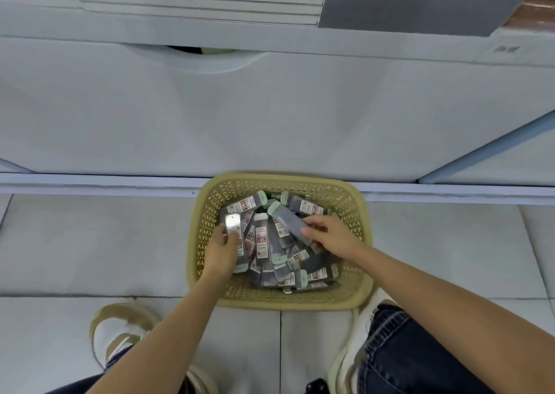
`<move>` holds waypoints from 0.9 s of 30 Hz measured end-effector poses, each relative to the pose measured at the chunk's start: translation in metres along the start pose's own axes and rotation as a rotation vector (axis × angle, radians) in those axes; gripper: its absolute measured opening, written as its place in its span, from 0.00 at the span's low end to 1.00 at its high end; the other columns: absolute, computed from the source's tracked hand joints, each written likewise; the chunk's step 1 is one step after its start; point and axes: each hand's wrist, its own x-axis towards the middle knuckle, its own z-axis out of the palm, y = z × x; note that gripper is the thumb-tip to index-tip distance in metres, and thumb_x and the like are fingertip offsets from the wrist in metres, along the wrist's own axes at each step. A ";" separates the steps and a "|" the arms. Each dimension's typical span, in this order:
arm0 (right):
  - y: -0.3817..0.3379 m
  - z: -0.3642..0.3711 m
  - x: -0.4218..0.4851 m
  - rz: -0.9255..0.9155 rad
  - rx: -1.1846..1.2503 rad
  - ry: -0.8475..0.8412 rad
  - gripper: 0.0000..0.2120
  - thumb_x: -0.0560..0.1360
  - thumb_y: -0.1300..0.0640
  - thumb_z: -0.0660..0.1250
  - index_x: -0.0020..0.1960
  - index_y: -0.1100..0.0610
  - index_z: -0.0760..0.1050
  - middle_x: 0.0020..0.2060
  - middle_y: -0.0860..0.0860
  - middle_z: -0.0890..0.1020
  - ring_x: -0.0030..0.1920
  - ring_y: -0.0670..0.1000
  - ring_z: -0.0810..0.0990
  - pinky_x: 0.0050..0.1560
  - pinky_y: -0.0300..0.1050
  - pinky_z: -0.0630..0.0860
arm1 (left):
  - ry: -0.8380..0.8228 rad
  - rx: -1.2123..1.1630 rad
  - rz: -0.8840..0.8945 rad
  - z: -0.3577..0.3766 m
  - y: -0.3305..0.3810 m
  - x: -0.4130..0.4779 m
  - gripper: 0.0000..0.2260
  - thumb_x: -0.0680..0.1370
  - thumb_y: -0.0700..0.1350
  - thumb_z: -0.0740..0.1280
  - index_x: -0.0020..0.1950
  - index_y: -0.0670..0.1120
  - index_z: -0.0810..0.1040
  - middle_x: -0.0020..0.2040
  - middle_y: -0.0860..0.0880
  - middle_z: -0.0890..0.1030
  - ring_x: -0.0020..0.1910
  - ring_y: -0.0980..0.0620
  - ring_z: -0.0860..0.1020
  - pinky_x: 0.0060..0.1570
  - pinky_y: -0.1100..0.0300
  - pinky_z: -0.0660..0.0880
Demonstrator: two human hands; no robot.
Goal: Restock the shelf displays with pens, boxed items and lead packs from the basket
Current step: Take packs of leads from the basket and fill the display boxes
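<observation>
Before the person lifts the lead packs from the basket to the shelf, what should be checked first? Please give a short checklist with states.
1. Left hand grips a lead pack: ok.
2. Right hand pinches a second pack by its end: ok.
3. Basket rests level on the floor: ok.
4. Other packs remain in the basket for later: ok.
5. Free place on the shelf display: cannot tell, it is out of view.

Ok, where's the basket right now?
Head view, lower centre: the basket sits on the tiled floor, right by the shelf base.
</observation>
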 end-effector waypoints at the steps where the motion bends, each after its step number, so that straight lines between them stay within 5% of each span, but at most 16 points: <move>1: -0.001 -0.004 -0.002 -0.012 0.041 -0.009 0.12 0.79 0.58 0.66 0.62 0.57 0.77 0.38 0.48 0.82 0.34 0.46 0.79 0.39 0.41 0.78 | -0.027 -0.057 0.001 0.000 0.002 -0.001 0.09 0.82 0.44 0.58 0.61 0.45 0.72 0.47 0.42 0.82 0.41 0.44 0.82 0.43 0.44 0.81; 3: -0.004 -0.006 -0.008 -0.030 0.079 -0.062 0.12 0.79 0.59 0.66 0.62 0.58 0.77 0.38 0.48 0.83 0.34 0.45 0.80 0.39 0.39 0.78 | -0.088 -0.149 0.012 0.003 0.006 -0.007 0.06 0.81 0.44 0.61 0.58 0.47 0.72 0.41 0.44 0.82 0.35 0.48 0.82 0.36 0.49 0.81; 7: -0.018 0.017 -0.018 -0.062 0.143 -0.187 0.10 0.78 0.59 0.67 0.58 0.55 0.78 0.44 0.53 0.85 0.39 0.49 0.83 0.40 0.38 0.79 | -0.205 -0.226 -0.008 0.019 0.014 -0.019 0.18 0.74 0.53 0.72 0.60 0.49 0.72 0.51 0.47 0.83 0.48 0.46 0.84 0.50 0.42 0.80; 10: -0.024 0.037 -0.020 -0.086 0.169 -0.234 0.05 0.78 0.58 0.67 0.53 0.53 0.79 0.42 0.53 0.86 0.38 0.50 0.84 0.37 0.38 0.79 | -0.206 -0.279 0.070 0.026 0.016 -0.023 0.16 0.76 0.46 0.72 0.61 0.44 0.74 0.52 0.43 0.83 0.52 0.42 0.82 0.53 0.45 0.79; 14: -0.024 0.038 -0.008 -0.099 0.030 0.132 0.07 0.78 0.53 0.66 0.45 0.55 0.78 0.37 0.49 0.83 0.35 0.47 0.82 0.38 0.43 0.79 | -0.128 -0.313 0.067 0.014 0.015 -0.016 0.13 0.78 0.44 0.69 0.59 0.41 0.75 0.46 0.44 0.84 0.47 0.44 0.83 0.44 0.54 0.79; 17: -0.021 0.037 0.004 -0.040 -0.164 0.357 0.14 0.75 0.46 0.69 0.54 0.54 0.77 0.46 0.45 0.80 0.46 0.45 0.79 0.47 0.38 0.75 | -0.151 -0.343 0.038 0.006 0.014 -0.013 0.13 0.78 0.43 0.69 0.61 0.43 0.73 0.45 0.44 0.83 0.44 0.44 0.83 0.43 0.50 0.81; 19: -0.020 0.045 0.010 0.024 -0.301 0.299 0.22 0.73 0.42 0.71 0.59 0.56 0.76 0.50 0.48 0.80 0.50 0.48 0.79 0.52 0.45 0.77 | -0.168 -0.389 0.023 0.004 0.013 -0.014 0.14 0.78 0.42 0.68 0.62 0.44 0.71 0.45 0.41 0.82 0.41 0.45 0.84 0.38 0.53 0.81; 22: -0.022 0.049 0.015 0.039 -0.381 0.234 0.15 0.71 0.47 0.74 0.52 0.55 0.77 0.46 0.49 0.81 0.44 0.48 0.79 0.47 0.48 0.78 | -0.180 -0.384 0.037 0.003 0.009 -0.014 0.15 0.78 0.41 0.68 0.64 0.43 0.70 0.46 0.40 0.82 0.41 0.44 0.82 0.38 0.52 0.81; 27: -0.016 0.021 0.015 -0.039 -0.281 0.112 0.08 0.74 0.59 0.72 0.51 0.53 0.76 0.43 0.49 0.81 0.37 0.39 0.78 0.36 0.29 0.73 | -0.201 -0.377 0.032 0.007 0.008 -0.010 0.13 0.79 0.38 0.66 0.63 0.42 0.69 0.43 0.39 0.81 0.38 0.46 0.80 0.41 0.49 0.82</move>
